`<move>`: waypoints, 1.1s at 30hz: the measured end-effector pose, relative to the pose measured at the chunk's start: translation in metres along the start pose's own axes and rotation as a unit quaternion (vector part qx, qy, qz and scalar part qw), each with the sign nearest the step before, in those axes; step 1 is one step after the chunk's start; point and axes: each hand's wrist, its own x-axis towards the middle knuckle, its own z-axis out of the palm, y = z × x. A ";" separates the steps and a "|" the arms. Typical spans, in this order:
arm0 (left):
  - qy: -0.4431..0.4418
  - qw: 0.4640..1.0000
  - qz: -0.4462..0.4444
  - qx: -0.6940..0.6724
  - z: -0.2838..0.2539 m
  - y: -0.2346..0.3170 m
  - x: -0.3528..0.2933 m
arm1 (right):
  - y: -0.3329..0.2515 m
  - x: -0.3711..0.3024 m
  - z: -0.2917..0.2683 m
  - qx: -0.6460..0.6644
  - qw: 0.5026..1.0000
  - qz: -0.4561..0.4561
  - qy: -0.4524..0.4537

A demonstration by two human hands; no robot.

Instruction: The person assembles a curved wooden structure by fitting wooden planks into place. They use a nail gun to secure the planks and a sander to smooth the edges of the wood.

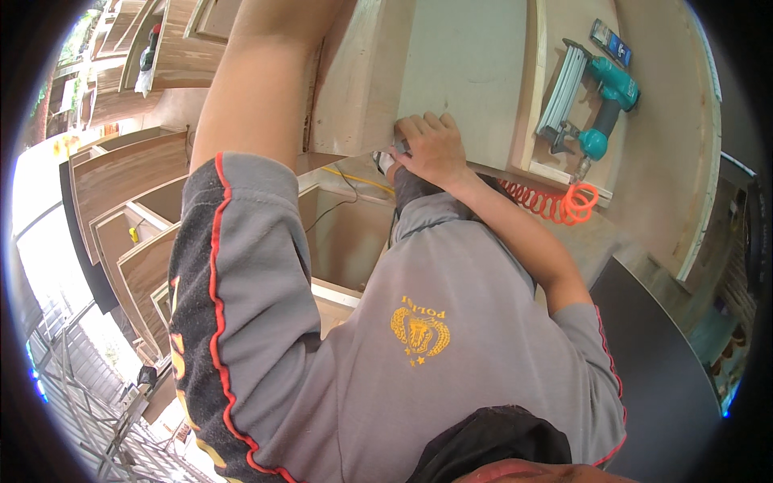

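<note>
My right hand (431,149) is closed, its fingers curled at the lower edge of a pale wooden panel (463,68). A small dark grey piece (403,146) shows at its thumb side, too covered to name. Just left of that hand a light wooden board (350,97) stands against the panel. My left arm (250,97) reaches up past the board, and its hand is out of the picture. On the wooden frame to the right lies a teal nail gun (608,105) with a silver magazine, joined to an orange coiled air hose (555,201).
A small blue-and-black packet (612,42) lies beyond the nail gun. Several wooden cabinet boxes (129,173) stand on the left. A yellow cord (360,179) runs below the board. A dark grey panel (652,338) leans at the lower right. Metal framing (88,394) shows at the lower left.
</note>
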 end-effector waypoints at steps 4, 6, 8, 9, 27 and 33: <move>-0.027 1.000 0.002 -0.014 -0.008 0.000 -0.003 | 0.000 -0.001 0.001 -0.011 1.000 -0.002 -0.008; -0.008 0.999 0.003 -0.034 -0.008 -0.002 -0.006 | 0.001 -0.001 0.003 -0.008 1.000 0.001 0.004; 0.021 0.998 0.017 -0.064 0.000 -0.007 -0.011 | 0.000 -0.003 0.003 -0.005 1.000 0.001 0.004; 0.029 0.998 0.013 -0.062 0.007 -0.010 -0.013 | -0.001 -0.002 0.002 -0.004 1.000 0.000 0.000; -0.048 0.998 0.024 0.026 -0.001 -0.017 0.015 | 0.001 -0.003 0.005 -0.010 1.000 -0.012 0.022; -0.041 0.999 0.016 0.017 -0.003 -0.009 0.007 | 0.001 -0.002 0.003 -0.002 1.000 0.007 0.019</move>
